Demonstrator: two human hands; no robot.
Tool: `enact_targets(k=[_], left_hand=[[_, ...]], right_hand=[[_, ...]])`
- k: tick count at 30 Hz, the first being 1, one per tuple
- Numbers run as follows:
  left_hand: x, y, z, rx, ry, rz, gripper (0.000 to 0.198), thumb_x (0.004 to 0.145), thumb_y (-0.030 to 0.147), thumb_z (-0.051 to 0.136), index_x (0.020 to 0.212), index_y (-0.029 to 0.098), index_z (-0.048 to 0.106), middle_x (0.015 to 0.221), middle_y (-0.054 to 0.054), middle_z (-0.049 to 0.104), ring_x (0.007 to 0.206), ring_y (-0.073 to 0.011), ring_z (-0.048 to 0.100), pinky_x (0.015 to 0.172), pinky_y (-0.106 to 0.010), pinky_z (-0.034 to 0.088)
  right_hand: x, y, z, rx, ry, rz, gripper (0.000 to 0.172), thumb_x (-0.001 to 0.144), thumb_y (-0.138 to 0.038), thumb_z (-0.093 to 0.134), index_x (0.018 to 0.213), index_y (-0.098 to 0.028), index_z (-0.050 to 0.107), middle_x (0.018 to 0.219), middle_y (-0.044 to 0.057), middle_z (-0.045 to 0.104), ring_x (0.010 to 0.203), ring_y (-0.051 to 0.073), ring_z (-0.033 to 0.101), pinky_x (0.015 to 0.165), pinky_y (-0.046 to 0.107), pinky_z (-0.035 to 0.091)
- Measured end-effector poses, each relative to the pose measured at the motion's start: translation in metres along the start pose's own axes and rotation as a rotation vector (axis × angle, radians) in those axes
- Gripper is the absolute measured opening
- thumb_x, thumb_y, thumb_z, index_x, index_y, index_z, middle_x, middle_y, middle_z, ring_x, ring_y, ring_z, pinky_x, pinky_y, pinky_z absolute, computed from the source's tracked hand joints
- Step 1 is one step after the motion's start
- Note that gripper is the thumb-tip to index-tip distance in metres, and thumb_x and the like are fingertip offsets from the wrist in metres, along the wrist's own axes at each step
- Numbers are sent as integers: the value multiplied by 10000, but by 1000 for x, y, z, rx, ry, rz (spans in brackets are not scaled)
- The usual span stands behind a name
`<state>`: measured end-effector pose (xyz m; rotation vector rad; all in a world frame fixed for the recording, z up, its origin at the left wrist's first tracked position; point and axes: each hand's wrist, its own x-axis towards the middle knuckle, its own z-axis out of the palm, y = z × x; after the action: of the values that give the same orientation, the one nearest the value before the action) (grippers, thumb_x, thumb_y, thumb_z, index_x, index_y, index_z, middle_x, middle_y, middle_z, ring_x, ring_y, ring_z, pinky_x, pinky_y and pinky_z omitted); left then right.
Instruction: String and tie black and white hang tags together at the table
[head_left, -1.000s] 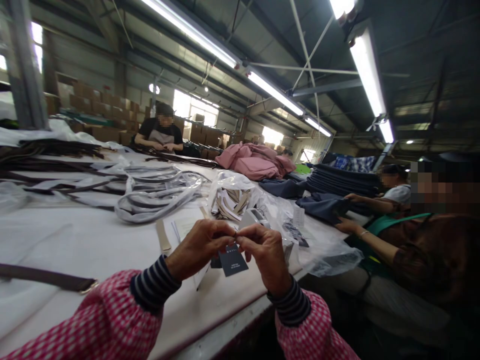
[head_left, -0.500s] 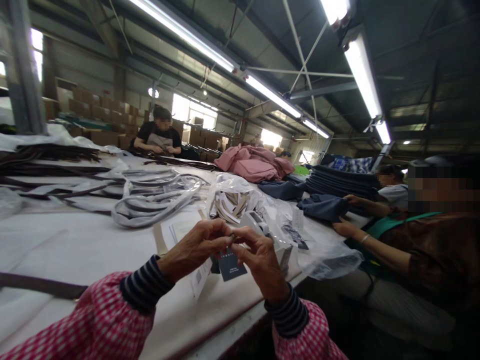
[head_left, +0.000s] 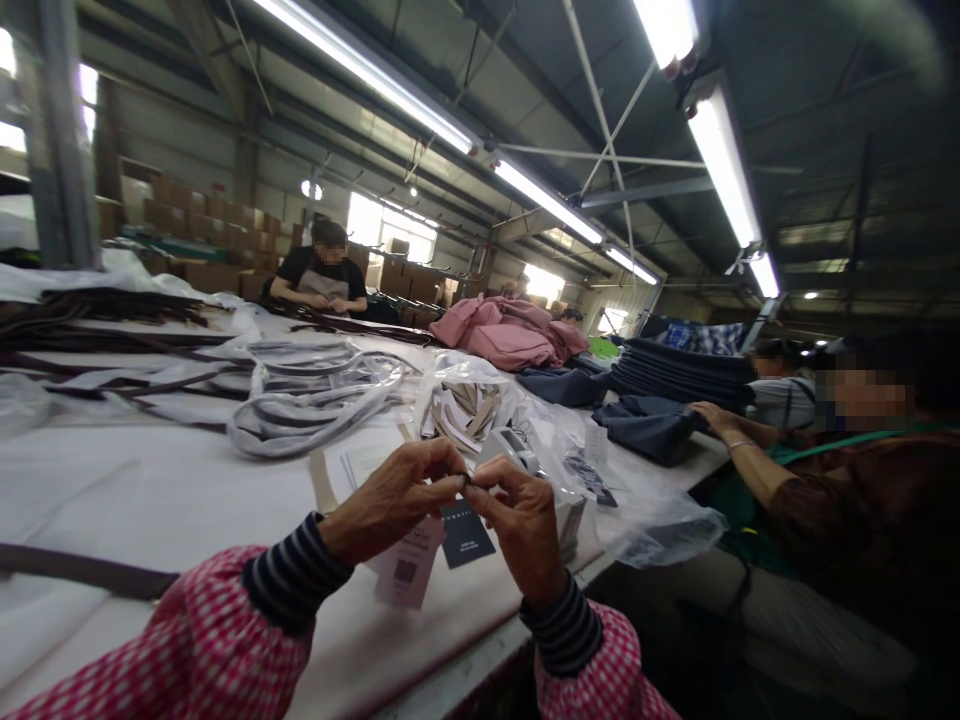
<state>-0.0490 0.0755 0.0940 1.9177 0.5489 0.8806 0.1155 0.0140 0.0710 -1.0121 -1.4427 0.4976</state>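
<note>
My left hand (head_left: 401, 497) and my right hand (head_left: 521, 515) meet fingertip to fingertip over the table's front edge. Both are closed in a pinch on a small dark piece, mostly covered by the fingers, at the top of some hang tags. Below my left fingers hangs a pale hang tag (head_left: 409, 570) with a QR code. A dark navy hang tag (head_left: 466, 535) with light print shows between the hands. Just beyond them are a clear plastic bag (head_left: 491, 375) of beige and white strips (head_left: 461, 412) and a grey-white tape dispenser (head_left: 510, 448).
Plastic-wrapped loops (head_left: 315, 390) and dark straps (head_left: 112, 305) cover the left and back. A dark strap (head_left: 82, 570) lies near left. Pink cloth (head_left: 506, 330) and stacked navy cloth (head_left: 682, 370) lie farther back. Co-workers stand at right (head_left: 832, 470) and across the table (head_left: 319, 275).
The pale tag has turned its QR-code face toward me. My hands stay pinched together in nearly the same spot. The right-hand co-worker's hands have shifted on the navy cloth.
</note>
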Motion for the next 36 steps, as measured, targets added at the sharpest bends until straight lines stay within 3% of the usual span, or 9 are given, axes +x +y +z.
enact_targets(k=[4,7,11,15,22,30,36], left_hand=[[-1,1,4,-14,89,17,100,805,233,597,801,139,634,674,2,616,619,-131,569,577,-230,446],[0,-2,4,-121,83,16,94,790,215,603,803,127,636,656,4,617,595,-120,565,565,-218,445],[2,-8,0,-231,53,-12,186,817,299,653,849,116,652,664,-11,634,585,-126,581,563,-224,462],[2,-10,1,-258,21,-23,200,824,313,672,865,117,663,733,-24,658,591,-118,592,563,-219,464],[1,-8,6,-295,40,-27,185,790,291,696,811,113,652,626,3,624,553,-108,570,534,-201,448],[3,-10,10,-371,91,-45,265,761,351,727,821,108,641,644,-14,638,554,-123,584,527,-221,465],[3,-9,12,-433,133,-111,322,728,395,753,813,106,641,651,-27,643,553,-126,586,520,-223,466]], right_hand=[[-3,-4,9,-91,31,-106,146,838,-179,666,696,-163,638,744,-9,547,641,103,501,540,220,379],[-5,-4,11,-172,35,-176,137,850,-178,656,715,-165,641,776,4,567,672,113,536,564,227,405],[-6,2,3,-92,12,-63,151,904,-285,642,812,-170,676,739,6,602,622,111,543,521,220,404],[-3,7,-4,-27,95,19,171,896,-337,664,965,-182,686,713,-10,627,527,95,508,453,209,388],[2,-3,-2,-270,16,-250,141,937,-250,618,944,-224,756,811,16,697,709,140,641,639,249,493],[1,-3,2,-294,47,-197,127,929,-226,614,934,-208,740,802,14,710,684,148,650,651,262,506],[-1,0,6,-500,86,-331,174,955,-188,553,977,-197,725,852,53,717,757,174,657,669,278,479]])
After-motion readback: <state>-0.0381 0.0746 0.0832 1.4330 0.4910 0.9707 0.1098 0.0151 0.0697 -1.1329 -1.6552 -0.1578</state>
